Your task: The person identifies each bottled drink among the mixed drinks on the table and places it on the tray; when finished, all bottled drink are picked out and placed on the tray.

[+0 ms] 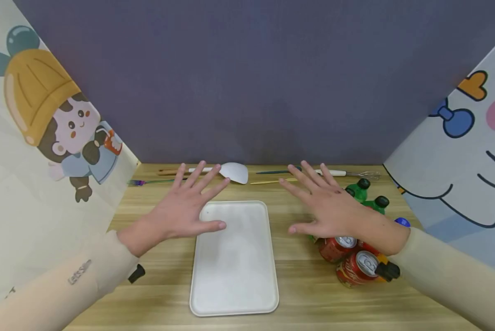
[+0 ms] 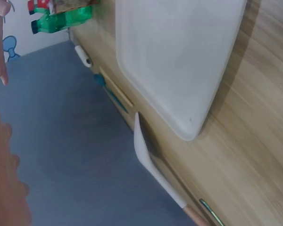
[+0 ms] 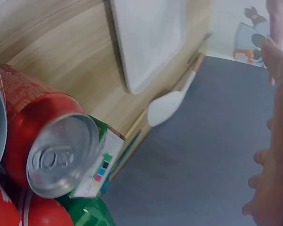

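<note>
L hand (image 1: 187, 207) & R hand (image 1: 332, 209) hover, fingers spread wide, holding nothing. White tray (image 1: 235, 276) lies midway btwn table's (image 1: 160, 294) L & R edges; Coca-Cola cans (image 1: 348, 272) stand toward R edge, white spatula (image 1: 236, 173) along back edge.

Open air between hands (image 1: 181, 214) (image 1: 330, 207), over white tray (image 1: 236, 266). Counter (image 1: 164, 294) left of tray passable. Right side blocked: cans (image 1: 333, 250), green bottles (image 1: 360, 189) below right forearm (image 1: 384, 232). Utensils (image 1: 234, 173) line rear, before dark wall (image 1: 255, 92).
</note>
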`<action>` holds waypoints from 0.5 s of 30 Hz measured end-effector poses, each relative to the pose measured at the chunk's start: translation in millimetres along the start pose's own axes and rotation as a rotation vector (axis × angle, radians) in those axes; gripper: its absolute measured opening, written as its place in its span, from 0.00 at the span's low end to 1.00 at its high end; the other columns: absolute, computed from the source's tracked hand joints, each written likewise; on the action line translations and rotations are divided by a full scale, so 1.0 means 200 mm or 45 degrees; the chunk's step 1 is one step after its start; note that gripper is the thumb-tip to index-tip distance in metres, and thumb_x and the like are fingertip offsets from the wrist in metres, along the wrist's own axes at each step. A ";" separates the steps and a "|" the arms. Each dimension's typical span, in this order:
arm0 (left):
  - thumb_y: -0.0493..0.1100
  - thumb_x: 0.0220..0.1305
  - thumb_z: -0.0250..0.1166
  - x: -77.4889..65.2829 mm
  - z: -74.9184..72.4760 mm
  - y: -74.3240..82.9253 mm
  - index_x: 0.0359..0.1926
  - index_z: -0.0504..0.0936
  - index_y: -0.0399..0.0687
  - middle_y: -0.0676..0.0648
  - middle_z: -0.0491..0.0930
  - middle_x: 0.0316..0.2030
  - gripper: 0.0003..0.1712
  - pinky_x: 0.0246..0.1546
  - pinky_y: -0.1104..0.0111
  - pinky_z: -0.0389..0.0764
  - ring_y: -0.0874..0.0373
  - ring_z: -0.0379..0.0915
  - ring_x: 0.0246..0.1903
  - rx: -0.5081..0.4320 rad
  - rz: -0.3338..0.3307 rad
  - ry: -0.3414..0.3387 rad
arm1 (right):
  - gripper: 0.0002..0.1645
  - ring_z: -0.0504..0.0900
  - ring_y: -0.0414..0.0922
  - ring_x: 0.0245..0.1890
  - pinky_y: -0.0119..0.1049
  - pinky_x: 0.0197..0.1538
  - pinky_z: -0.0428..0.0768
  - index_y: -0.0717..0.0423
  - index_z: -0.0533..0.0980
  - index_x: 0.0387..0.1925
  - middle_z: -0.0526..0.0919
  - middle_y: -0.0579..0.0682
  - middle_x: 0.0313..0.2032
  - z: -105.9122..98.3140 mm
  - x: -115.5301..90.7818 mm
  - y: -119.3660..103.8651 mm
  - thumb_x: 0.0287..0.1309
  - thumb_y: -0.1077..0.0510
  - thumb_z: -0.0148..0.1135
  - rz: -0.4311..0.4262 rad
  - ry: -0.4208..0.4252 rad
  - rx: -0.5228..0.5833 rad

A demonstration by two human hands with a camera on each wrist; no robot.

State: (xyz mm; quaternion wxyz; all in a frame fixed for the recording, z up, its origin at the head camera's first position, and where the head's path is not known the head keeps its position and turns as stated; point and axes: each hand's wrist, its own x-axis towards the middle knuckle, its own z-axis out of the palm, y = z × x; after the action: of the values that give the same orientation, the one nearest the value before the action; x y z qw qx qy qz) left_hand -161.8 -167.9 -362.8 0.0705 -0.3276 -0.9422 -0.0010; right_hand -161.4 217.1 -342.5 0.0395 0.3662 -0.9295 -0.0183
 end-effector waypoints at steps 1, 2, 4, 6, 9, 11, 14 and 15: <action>0.88 0.58 0.44 0.00 -0.01 0.00 0.82 0.44 0.72 0.51 0.34 0.83 0.58 0.80 0.37 0.30 0.43 0.24 0.81 -0.005 0.002 0.011 | 0.63 0.29 0.55 0.82 0.69 0.80 0.37 0.33 0.39 0.83 0.29 0.47 0.82 -0.02 -0.01 0.01 0.56 0.14 0.50 0.006 0.011 0.012; 0.87 0.58 0.45 0.00 -0.01 -0.01 0.82 0.44 0.71 0.51 0.34 0.83 0.58 0.80 0.37 0.32 0.43 0.26 0.81 -0.008 0.005 0.021 | 0.64 0.30 0.54 0.82 0.69 0.80 0.38 0.33 0.38 0.83 0.30 0.47 0.83 -0.03 -0.02 0.01 0.56 0.16 0.53 0.014 0.020 0.030; 0.86 0.59 0.47 -0.01 -0.02 -0.01 0.82 0.43 0.70 0.51 0.35 0.83 0.58 0.81 0.38 0.39 0.42 0.32 0.81 -0.023 0.011 0.038 | 0.65 0.30 0.54 0.82 0.69 0.80 0.38 0.32 0.37 0.82 0.31 0.46 0.83 -0.06 -0.05 0.03 0.56 0.18 0.57 0.036 0.037 0.059; 0.85 0.59 0.48 -0.02 -0.02 -0.02 0.83 0.42 0.70 0.51 0.34 0.83 0.58 0.81 0.39 0.45 0.42 0.37 0.81 -0.042 0.006 0.048 | 0.66 0.32 0.55 0.82 0.69 0.80 0.38 0.33 0.38 0.83 0.33 0.47 0.83 -0.08 -0.08 0.06 0.55 0.21 0.62 0.062 0.067 0.094; 0.82 0.61 0.52 -0.04 -0.01 -0.03 0.83 0.42 0.68 0.49 0.36 0.83 0.58 0.80 0.40 0.51 0.43 0.44 0.80 -0.101 -0.017 0.078 | 0.67 0.37 0.58 0.82 0.69 0.81 0.39 0.35 0.42 0.83 0.38 0.49 0.83 -0.11 -0.13 0.11 0.53 0.26 0.68 0.106 0.128 0.145; 0.80 0.61 0.55 -0.05 -0.01 -0.05 0.83 0.43 0.67 0.46 0.40 0.83 0.57 0.79 0.39 0.54 0.42 0.48 0.79 -0.148 -0.042 0.102 | 0.67 0.41 0.61 0.81 0.70 0.80 0.40 0.36 0.45 0.83 0.42 0.51 0.83 -0.12 -0.18 0.15 0.52 0.29 0.72 0.139 0.173 0.188; 0.77 0.62 0.58 -0.07 0.00 -0.07 0.83 0.45 0.64 0.43 0.48 0.81 0.57 0.75 0.38 0.61 0.39 0.55 0.76 -0.225 -0.093 0.135 | 0.66 0.46 0.62 0.81 0.75 0.77 0.48 0.36 0.48 0.82 0.47 0.53 0.82 -0.14 -0.27 0.21 0.50 0.34 0.76 0.208 0.228 0.276; 0.76 0.63 0.59 -0.08 0.01 -0.08 0.83 0.46 0.64 0.43 0.49 0.81 0.56 0.74 0.37 0.63 0.38 0.57 0.75 -0.257 -0.116 0.143 | 0.65 0.47 0.63 0.80 0.77 0.75 0.51 0.35 0.49 0.82 0.49 0.53 0.81 -0.15 -0.30 0.22 0.50 0.36 0.77 0.234 0.239 0.308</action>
State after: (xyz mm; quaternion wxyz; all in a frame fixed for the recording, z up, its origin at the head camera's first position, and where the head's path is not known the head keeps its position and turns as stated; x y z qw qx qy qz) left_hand -158.9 -189.9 -365.6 0.0897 -0.2894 -0.9457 -0.1173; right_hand -146.0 290.4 -313.5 0.0833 0.2818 -0.9467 0.1316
